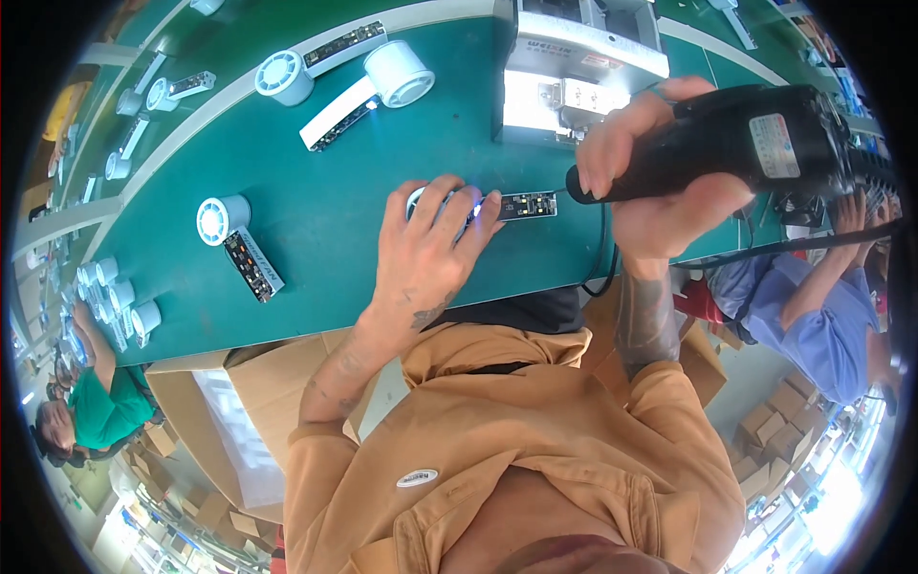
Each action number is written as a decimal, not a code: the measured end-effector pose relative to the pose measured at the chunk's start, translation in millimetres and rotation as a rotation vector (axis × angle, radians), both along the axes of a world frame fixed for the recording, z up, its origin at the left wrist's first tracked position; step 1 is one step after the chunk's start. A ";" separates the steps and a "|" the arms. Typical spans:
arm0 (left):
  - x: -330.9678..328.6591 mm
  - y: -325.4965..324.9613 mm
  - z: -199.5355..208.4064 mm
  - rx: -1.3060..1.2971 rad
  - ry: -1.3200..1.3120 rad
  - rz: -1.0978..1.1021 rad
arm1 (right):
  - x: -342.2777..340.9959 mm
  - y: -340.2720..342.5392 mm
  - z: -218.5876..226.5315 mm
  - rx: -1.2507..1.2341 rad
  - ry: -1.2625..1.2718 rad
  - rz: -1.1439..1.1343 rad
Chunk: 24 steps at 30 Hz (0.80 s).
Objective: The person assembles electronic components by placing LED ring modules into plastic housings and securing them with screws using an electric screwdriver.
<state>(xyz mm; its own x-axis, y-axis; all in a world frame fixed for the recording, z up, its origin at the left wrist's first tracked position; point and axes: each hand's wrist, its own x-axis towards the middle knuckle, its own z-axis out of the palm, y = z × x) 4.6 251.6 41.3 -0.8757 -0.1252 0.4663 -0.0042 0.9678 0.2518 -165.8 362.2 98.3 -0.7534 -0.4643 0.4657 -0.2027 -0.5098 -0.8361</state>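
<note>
My left hand (430, 239) lies over a white handheld fan with a bare circuit board (529, 205) in its open handle, gripping it flat against the green bench. Its fingers curl over the round fan head, and a small bluish-white light glows beside the fingertips. In my right hand (643, 182) is a black electric screwdriver (722, 143), held nearly level. The driver's narrow tip points left at the end of the board; whether it touches a screw I cannot tell.
Behind the screwdriver stands a grey metal screw feeder (583, 62). More fans with open handles lie on the bench (325, 230): one at left (252, 263), two at the back (342, 112). A black cable (794, 244) runs off right. Cardboard boxes (249, 402) sit below; co-workers (813, 306) flank me.
</note>
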 end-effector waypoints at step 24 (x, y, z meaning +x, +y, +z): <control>-20.1 -17.5 -9.3 -0.092 0.078 -0.136 | -20.8 -36.4 50.1 0.097 0.196 -0.214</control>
<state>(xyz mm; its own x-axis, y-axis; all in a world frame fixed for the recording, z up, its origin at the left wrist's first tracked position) -15.4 234.1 32.0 -0.8426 0.0381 0.5372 0.1440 0.9771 0.1565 -186.6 325.9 148.4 -0.7390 -0.3542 0.5731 -0.4594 -0.3573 -0.8132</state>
